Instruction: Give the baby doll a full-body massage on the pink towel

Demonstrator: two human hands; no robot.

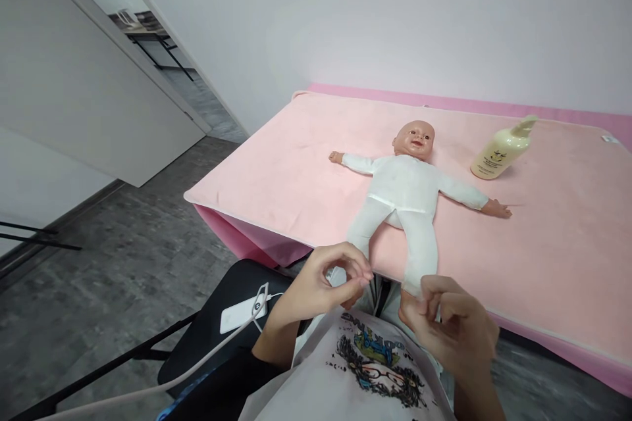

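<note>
A baby doll [407, 184] with a bare plastic head and white cloth body lies face up on the pink covered table [266, 177], its arms spread and its legs toward me. My left hand [328, 279] is curled near the doll's foot at the table's front edge, thumb and fingertips close together; what it holds, if anything, is too small to make out. My right hand [449, 319] is beside the doll's other foot, its fingers pinched and partly hiding that foot. Whether anything sits in that pinch cannot be seen.
A pale yellow pump bottle [500, 152] stands on the table right of the doll. To my left, a white power bank [243, 313] with a cable lies on a black chair [217, 309]. A white wall rises behind the table.
</note>
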